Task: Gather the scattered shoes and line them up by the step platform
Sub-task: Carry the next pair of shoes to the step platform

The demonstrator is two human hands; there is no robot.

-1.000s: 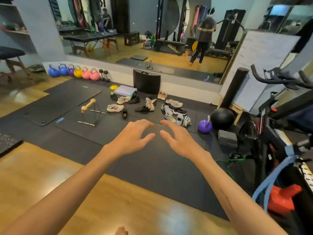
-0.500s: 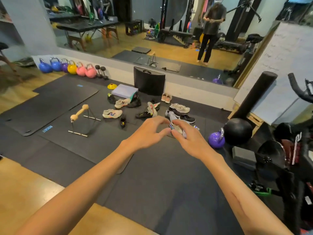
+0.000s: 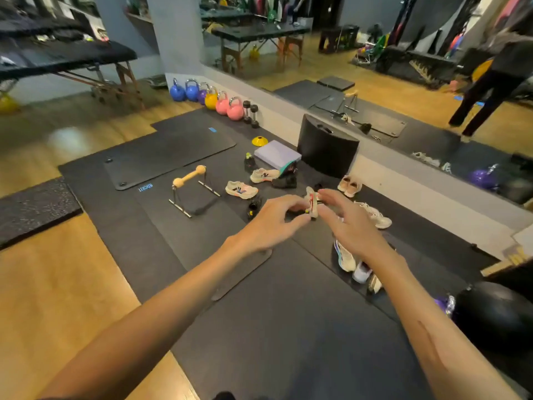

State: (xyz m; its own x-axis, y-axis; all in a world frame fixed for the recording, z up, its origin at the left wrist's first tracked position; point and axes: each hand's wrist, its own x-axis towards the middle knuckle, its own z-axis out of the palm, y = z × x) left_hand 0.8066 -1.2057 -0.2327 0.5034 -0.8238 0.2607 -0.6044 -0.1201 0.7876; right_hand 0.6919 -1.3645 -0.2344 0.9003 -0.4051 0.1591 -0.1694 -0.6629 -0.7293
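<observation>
Both hands, left [image 3: 269, 223] and right [image 3: 353, 226], reach out empty, fingers loose. Kettlebells [image 3: 219, 101] line the far wall, push-up bar [image 3: 190, 183] left of the shoes [image 3: 241, 189], which point every which way.

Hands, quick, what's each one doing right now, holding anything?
Left hand: open, fingers loosely curled, reaching toward the shoes, holding nothing.
Right hand: open, fingers spread, reaching forward, holding nothing.

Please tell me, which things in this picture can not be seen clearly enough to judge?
- Head view: the right hand covers several shoes on the mat, so their number is unknown.
- The left hand overlaps the cream shoe; contact is unclear.
- The black shoe by the lilac step platform is too small.
- Black ball: partly behind the right forearm.
</observation>
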